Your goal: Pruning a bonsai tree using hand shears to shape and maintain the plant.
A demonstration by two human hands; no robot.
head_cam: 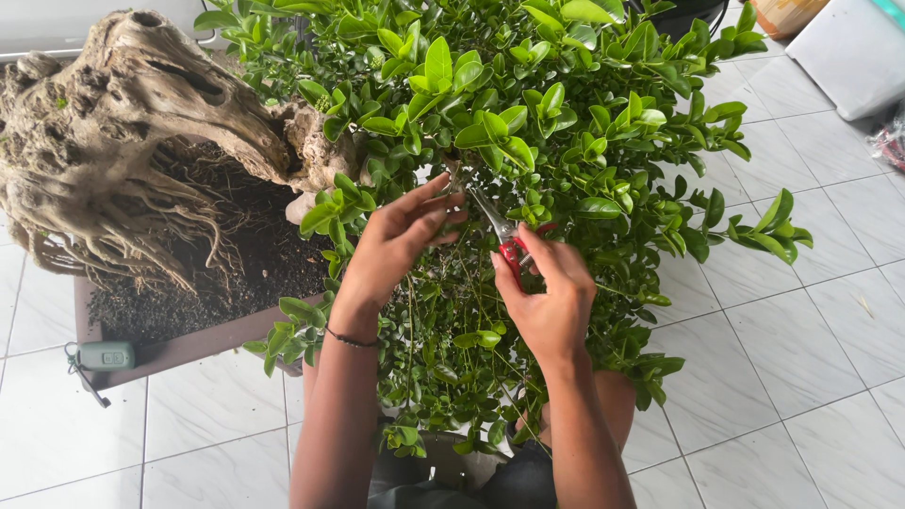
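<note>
Right hand (550,300) grips the red-handled metal pruning shears (506,241), blades aimed toward 11 o'clock into the dense glossy green foliage (556,123) at frame centre; left hand (396,240) is unclenched, fingers spread among the twigs, grasping nothing visible; gnarled grey driftwood trunk (123,123) stands at 10 o'clock in the brown rectangular pot (189,347); bare white floor tiles (801,339) extend from 3 to 5 o'clock.

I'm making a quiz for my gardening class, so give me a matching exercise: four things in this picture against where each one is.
Things:
1. pruning shears
2. gnarled trunk
3. small green device
4. left hand

Places:
A. on the pot's rim, lower left
B. among the leafy branches, fingers spread
C. in the right hand
D. upper left, above dark soil

Pairs: 1-C, 2-D, 3-A, 4-B
</note>
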